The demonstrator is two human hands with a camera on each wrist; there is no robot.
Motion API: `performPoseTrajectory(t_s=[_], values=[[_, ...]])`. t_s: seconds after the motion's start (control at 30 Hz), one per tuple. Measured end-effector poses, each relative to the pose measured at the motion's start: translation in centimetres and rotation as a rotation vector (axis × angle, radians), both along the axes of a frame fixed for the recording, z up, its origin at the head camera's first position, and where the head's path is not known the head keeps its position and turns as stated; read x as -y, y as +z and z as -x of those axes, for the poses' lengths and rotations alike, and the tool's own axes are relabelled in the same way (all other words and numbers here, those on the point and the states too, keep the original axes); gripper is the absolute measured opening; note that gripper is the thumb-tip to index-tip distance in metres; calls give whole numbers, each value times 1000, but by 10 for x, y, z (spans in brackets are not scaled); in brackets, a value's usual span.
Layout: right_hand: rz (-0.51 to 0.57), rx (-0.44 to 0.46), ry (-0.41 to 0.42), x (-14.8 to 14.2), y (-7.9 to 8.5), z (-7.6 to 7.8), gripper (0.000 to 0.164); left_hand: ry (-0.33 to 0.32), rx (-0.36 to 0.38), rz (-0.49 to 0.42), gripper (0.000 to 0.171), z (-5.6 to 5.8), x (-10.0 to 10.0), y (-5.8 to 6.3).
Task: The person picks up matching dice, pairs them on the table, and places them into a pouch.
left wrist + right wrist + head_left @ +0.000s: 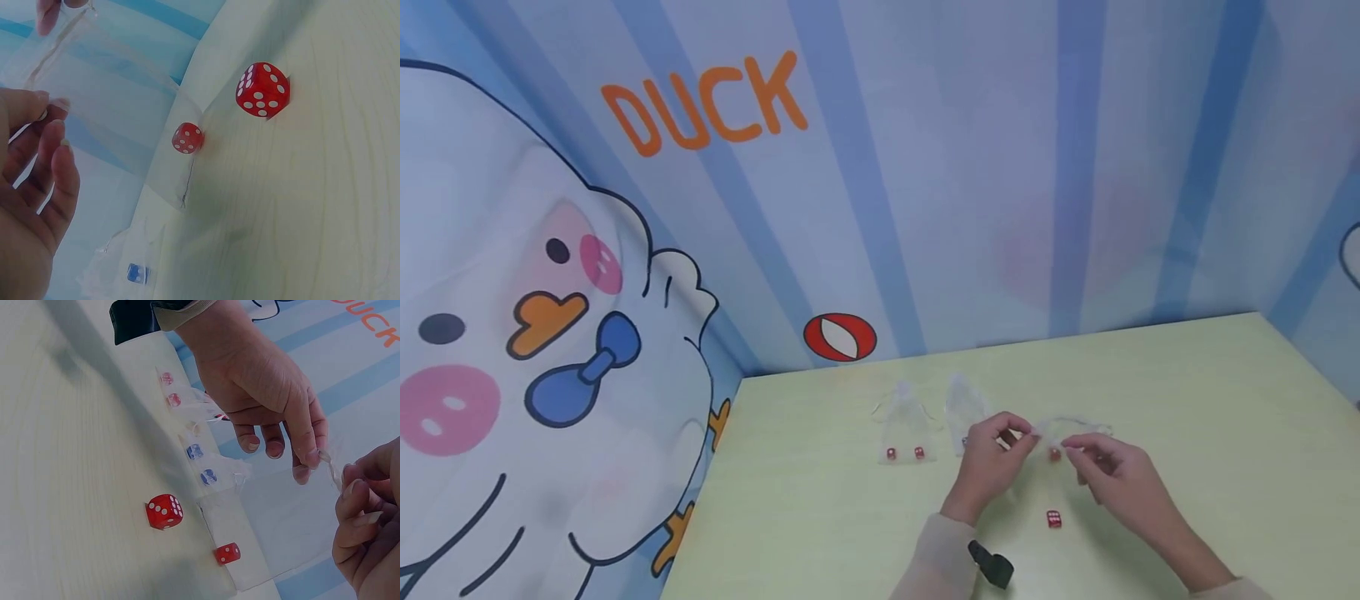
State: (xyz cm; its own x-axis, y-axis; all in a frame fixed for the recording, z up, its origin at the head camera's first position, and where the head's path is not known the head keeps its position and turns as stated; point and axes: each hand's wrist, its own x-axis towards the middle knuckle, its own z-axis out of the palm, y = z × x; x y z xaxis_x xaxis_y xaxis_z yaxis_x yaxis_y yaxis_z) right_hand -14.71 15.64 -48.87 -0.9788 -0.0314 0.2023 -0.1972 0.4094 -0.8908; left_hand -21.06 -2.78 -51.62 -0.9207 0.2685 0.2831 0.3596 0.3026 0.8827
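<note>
Between my hands hangs a sheer white drawstring bag (pixel 119 94), its mouth raised and one red die (pixel 187 138) at its bottom. My left hand (pixel 988 467) pinches one side of the mouth between thumb and fingertips. On the other side, my right hand (pixel 1126 487) pinches the gathered top edge with its cord. A second red die (pixel 1054 519) lies loose on the table, just on the near side of the bag.
To the left lie two more sheer bags: one (pixel 904 421) with two red dice inside, and one (pixel 964 404) with two blue dice (pixel 195 451). The pale wooden table (pixel 805 500) meets a printed cloth backdrop (pixel 970 208) behind.
</note>
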Motion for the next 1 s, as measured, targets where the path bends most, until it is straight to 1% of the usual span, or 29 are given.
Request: performPoseTrajectory(t_s=[0.13,0.27,0.3,0.4,0.53,0.7,0.8,0.87,1.0], values=[[-2,-10,1,1,0,0,18,3,6,7,4,0,0,-2],[2,-30,5,1,-1,0,17,7,5,0,1,0,1,-2],[6,-31,8,1,-1,1,17,9,5,-3,3,0,2,-2],[9,-26,12,2,-1,1,18,7,0,-10,2,0,3,-1],[-6,-30,8,2,-1,2,16,-2,-5,-8,10,1,3,-1],[-9,-29,3,1,2,2,17,0,4,-16,4,1,2,0],[-17,-25,-11,1,3,1,19,-1,17,-24,4,1,1,0],[-26,-42,-29,1,2,0,18,-2,23,-27,5,0,1,0],[-17,-113,-55,1,0,-4,14,8,27,-27,4,0,0,0]])
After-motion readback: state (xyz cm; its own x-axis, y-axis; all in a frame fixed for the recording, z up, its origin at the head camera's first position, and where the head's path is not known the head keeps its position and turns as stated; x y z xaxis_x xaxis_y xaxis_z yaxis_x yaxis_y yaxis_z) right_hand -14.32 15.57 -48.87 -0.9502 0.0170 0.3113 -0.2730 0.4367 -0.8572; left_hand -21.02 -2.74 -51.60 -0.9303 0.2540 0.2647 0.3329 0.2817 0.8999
